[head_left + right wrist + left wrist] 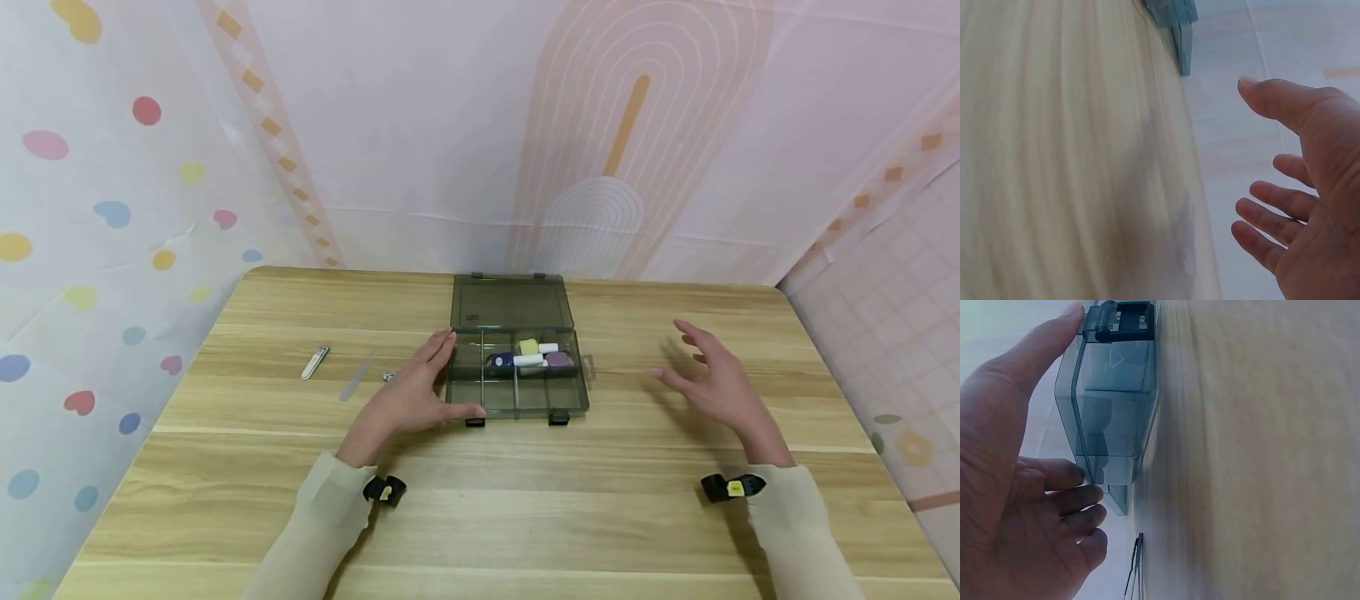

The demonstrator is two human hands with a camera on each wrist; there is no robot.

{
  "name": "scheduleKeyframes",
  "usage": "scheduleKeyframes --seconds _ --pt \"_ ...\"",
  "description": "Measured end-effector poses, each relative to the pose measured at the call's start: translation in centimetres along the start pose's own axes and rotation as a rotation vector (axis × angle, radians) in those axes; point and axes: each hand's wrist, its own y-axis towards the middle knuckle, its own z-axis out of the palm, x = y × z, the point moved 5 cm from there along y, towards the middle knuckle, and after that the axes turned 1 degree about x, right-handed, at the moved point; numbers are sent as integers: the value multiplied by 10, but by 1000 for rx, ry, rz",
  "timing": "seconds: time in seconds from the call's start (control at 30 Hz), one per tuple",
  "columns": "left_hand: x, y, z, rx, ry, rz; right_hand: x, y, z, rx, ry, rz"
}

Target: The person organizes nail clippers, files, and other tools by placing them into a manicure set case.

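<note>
A smoky clear compartment box (pixel 536 412) lies on the table with its lid (pixel 512 302) hinged back toward the wall. Inside rest several nail polish bottles: a dark blue one (pixel 500 361), a yellow one (pixel 528 346) and a purple one (pixel 558 359), with white caps. My left hand (pixel 411 392) holds the box at its left end, thumb at the front corner near a latch and fingers toward the back. In the left wrist view, its fingers curl against the box's side (pixel 1110 419). Right of the box, my right hand (pixel 716 387) hovers above the table with nothing in it.
Left of the box lie a nail clipper (pixel 315 363), a flat translucent nail file (pixel 356 379) and a small shiny metal item (pixel 389 376) close to my left hand. The wooden table (pixel 525 517) ends at a patterned cloth wall (pixel 420 150) behind.
</note>
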Motion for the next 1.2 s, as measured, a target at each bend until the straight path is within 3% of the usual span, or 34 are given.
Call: scheduleKeyframes --seconds 0.53,1.2 --pt "0 0 1 3 0 5 -33 -27 -13 -6 -10 158" --pt "0 0 0 4 -15 5 -49 -35 -10 -152 -125 230"
